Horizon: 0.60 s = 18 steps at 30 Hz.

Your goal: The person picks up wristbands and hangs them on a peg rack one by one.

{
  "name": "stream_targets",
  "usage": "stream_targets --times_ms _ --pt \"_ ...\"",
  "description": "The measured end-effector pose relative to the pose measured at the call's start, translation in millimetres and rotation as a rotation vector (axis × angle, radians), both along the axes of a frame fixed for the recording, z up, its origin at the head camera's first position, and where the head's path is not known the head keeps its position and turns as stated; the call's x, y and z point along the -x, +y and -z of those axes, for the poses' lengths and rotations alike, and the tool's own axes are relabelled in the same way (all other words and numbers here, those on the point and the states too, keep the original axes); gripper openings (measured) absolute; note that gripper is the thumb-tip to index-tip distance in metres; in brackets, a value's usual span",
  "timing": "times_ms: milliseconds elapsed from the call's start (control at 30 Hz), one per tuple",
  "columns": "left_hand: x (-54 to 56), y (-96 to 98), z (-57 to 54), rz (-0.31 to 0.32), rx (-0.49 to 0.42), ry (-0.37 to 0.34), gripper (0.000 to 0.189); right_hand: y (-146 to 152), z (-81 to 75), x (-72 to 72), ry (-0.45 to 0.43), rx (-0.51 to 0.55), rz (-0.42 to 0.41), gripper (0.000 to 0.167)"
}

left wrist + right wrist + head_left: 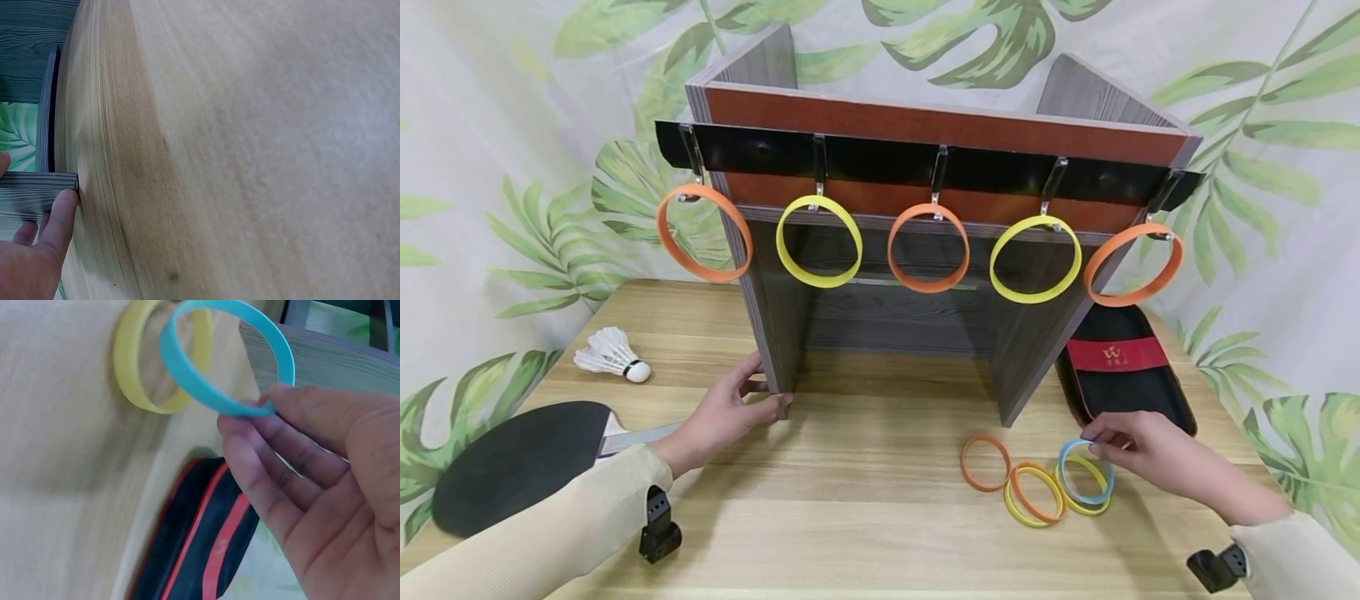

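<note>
My left hand (726, 414) grips the lower front edge of the grey wooden stand's left side panel (765, 333). In the left wrist view its fingers (60, 219) lie against that panel edge. My right hand (1157, 454) pinches a light blue silicone wristband (195, 385) between thumb and fingertips. The blue band is tilted and overlaps a yellow wristband (127, 362) beneath it. Just left of these, an orange wristband (1022, 492) overlaps another yellow wristband (1026, 520), and a single orange wristband (988, 488) lies beside them on the table.
Orange and yellow wristbands (707, 275) hang alternately from clips on a black bar (880, 158) across the stand's front. A shuttlecock (612, 354) and a table tennis bat (520, 458) lie at left. A black case with a red stripe (1123, 379) is at right.
</note>
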<state>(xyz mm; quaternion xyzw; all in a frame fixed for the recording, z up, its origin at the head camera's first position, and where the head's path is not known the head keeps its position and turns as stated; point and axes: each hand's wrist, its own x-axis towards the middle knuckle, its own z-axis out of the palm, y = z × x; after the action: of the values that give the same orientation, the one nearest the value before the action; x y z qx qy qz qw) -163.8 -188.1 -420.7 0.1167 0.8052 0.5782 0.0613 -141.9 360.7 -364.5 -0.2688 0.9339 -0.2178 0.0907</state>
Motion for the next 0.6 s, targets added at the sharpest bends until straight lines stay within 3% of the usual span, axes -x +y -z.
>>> stream_targets --times_ms 133,300,600 --pt "-0.3 0.2 0.3 -0.002 -0.009 -0.004 0.061 5 -6.5 -1.0 -0.056 0.062 -0.022 0.010" --pt "-0.6 0.6 0.8 -0.001 -0.019 -0.007 0.063 5 -11.6 -2.1 -0.177 0.220 -0.059 0.013" --pt "-0.3 0.6 0.3 -0.001 -0.025 -0.012 0.063 -31 -18.2 -3.5 -0.447 0.448 -0.095 0.018"
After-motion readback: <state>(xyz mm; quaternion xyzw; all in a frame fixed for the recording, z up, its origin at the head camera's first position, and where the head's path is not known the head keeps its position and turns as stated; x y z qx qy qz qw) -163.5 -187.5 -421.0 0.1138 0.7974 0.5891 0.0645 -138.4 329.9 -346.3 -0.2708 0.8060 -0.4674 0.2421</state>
